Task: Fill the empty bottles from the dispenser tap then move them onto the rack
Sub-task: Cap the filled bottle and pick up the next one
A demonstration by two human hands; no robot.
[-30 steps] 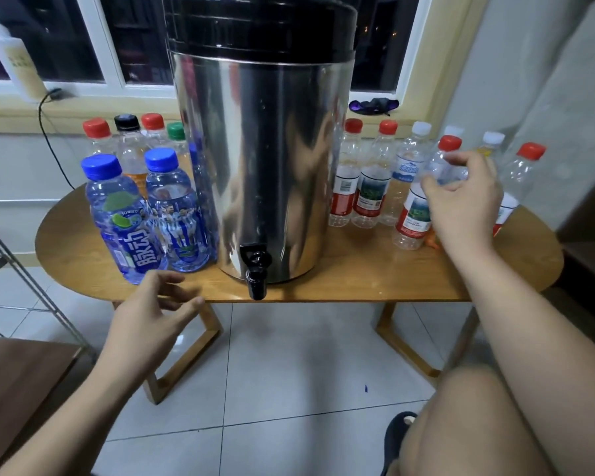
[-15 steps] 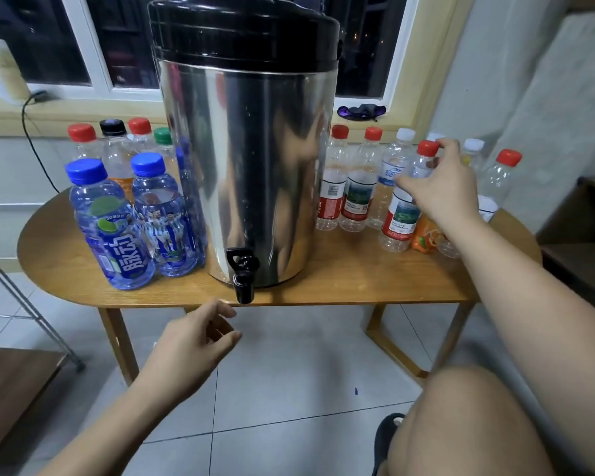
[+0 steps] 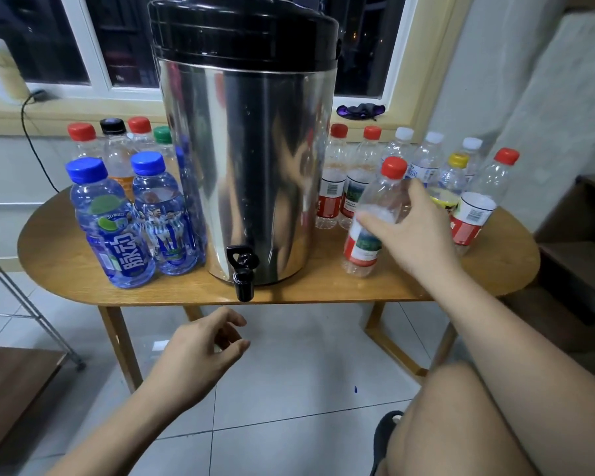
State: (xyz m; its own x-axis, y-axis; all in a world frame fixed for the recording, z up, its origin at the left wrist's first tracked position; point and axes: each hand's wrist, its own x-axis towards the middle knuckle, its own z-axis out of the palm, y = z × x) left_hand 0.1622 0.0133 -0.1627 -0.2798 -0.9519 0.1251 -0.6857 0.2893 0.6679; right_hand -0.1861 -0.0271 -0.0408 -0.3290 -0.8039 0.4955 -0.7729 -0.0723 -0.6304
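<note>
**Red-capped bottle in hand beside the dispenser**

Clear plastic and empty by the look of it, the red-capped bottle point(image 3: 382, 197) is just right of the steel dispenser point(image 3: 248, 166), over the bench point(image 3: 323, 288) and in front of the other empties point(image 3: 474, 201). The right grip point(image 3: 416, 235) curls round its middle, thumb across the front. Its long axis is near upright but tilted, with the cap up and leaning right and the base toward the tap point(image 3: 243, 273). I cannot tell whether the base touches the wood. That lean suits a bottle bound for the spout. The left grip point(image 3: 200, 352) hovers below the tap, fingers loosely curved and holding nothing, probably ready for the cap or lever. Blue bottles point(image 3: 114, 228) stand left, and the rack point(image 3: 14, 293) shows at the far left.
</note>
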